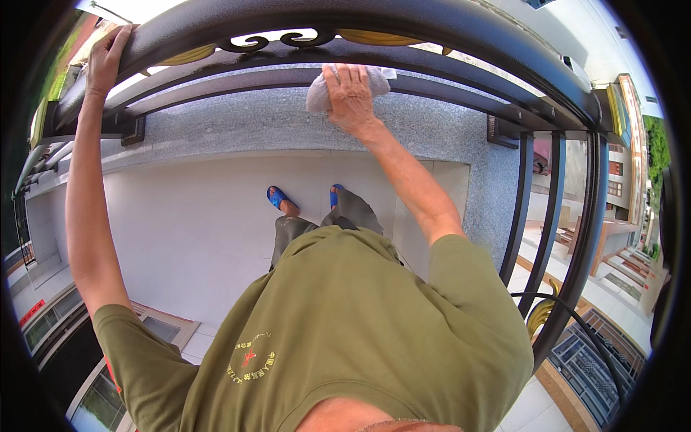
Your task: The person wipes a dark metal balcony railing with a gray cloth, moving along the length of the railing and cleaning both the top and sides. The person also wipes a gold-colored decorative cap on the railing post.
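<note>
Along the balcony railing (554, 194), a grey cloth (317, 98) at the lowest rail (245, 81).
Right grip (350, 99) pinches it, fingers together; left grip (108, 59) curls over the top handrail (410, 21). Even lengthwise pressure should suit the smooth dark bars; curly scrolls (325, 36) and gold leaf ornaments (381, 37) likely need fingertip work. Speckled stone ledge (237, 114) below; fluffy-looking fabric.

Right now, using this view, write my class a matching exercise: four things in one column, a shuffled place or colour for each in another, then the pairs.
Things
1. Left hand
2. Right hand
3. Slippers
4. Shirt

Place or colour
A. Blue
B. On the dark top rail
C. Olive green
D. On the pale cloth

Pairs: 1-B, 2-D, 3-A, 4-C
</note>
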A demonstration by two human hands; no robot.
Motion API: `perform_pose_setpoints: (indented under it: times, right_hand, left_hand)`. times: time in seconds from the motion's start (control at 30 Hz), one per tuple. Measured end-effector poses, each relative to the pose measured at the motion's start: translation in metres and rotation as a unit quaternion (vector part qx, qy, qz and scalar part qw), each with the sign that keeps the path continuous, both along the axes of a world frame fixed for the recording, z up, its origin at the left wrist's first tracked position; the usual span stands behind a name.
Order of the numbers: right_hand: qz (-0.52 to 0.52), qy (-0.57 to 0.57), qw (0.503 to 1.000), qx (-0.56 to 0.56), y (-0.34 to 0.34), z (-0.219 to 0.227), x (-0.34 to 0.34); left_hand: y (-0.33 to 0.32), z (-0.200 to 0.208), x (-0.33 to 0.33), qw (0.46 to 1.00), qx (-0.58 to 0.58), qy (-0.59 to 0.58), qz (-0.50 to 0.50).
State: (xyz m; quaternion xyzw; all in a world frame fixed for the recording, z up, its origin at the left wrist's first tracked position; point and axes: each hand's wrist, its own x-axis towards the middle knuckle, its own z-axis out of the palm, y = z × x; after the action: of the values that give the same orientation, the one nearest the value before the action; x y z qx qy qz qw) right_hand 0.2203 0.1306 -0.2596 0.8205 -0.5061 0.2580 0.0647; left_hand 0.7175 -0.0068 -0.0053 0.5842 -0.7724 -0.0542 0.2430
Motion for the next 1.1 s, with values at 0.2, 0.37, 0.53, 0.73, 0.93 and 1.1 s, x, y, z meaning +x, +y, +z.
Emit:
perform_pose_setpoints:
  times: [0.2, 0.37, 0.53, 0.73, 0.93, 1.1]
  right_hand:
    - [0.088, -0.309, 0.937, 0.135, 0.042, 0.025, 0.061]
    - [-0.092, -0.894, 0.356, 0.256, 0.049, 0.034, -0.049]
    - [-0.009, -0.930, 0.363, 0.050, 0.026, 0.076, -0.094]
    - [-0.015, -0.938, 0.315, 0.145, 0.008, 0.070, 0.033]
    - [0.087, -0.911, 0.245, 0.320, -0.007, 0.054, 0.182]
    - [0.119, -0.878, 0.238, 0.399, -0.012, 0.065, 0.298]
  left_hand:
    - [0.015, -0.004, -0.017, 0.998, -0.061, -0.004, 0.004]
    - [0.019, -0.006, -0.008, 0.999, -0.040, -0.016, 0.009]
    - [0.039, 0.008, -0.049, 0.996, -0.092, 0.008, 0.006]
    - [0.044, 0.008, -0.030, 0.995, -0.092, 0.019, 0.029]
    - [0.059, 0.022, -0.046, 0.996, -0.073, -0.003, 0.058]
    - [0.084, 0.031, -0.042, 0.993, -0.089, 0.019, 0.072]
